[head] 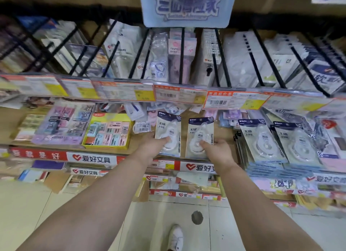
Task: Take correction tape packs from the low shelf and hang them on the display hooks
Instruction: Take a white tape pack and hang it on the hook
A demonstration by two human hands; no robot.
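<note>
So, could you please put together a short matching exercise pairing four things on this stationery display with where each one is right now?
Column one:
1. left-hand pack
2. right-hand pack
3. yellow box
4. pack stacks

Column two:
A. lying on the shelf, far right
B. held in the left hand
C. on the shelf, left of both hands
D. held in the right hand

Pairs: 1-B, 2-D, 3-C, 4-A

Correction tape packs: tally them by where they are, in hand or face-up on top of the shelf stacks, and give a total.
Held in left hand: 1 pack
Held in right hand: 1 pack
Face-up stack tops on shelf: 2 packs
Total: 4; packs beneath the tops cannot be counted.
</note>
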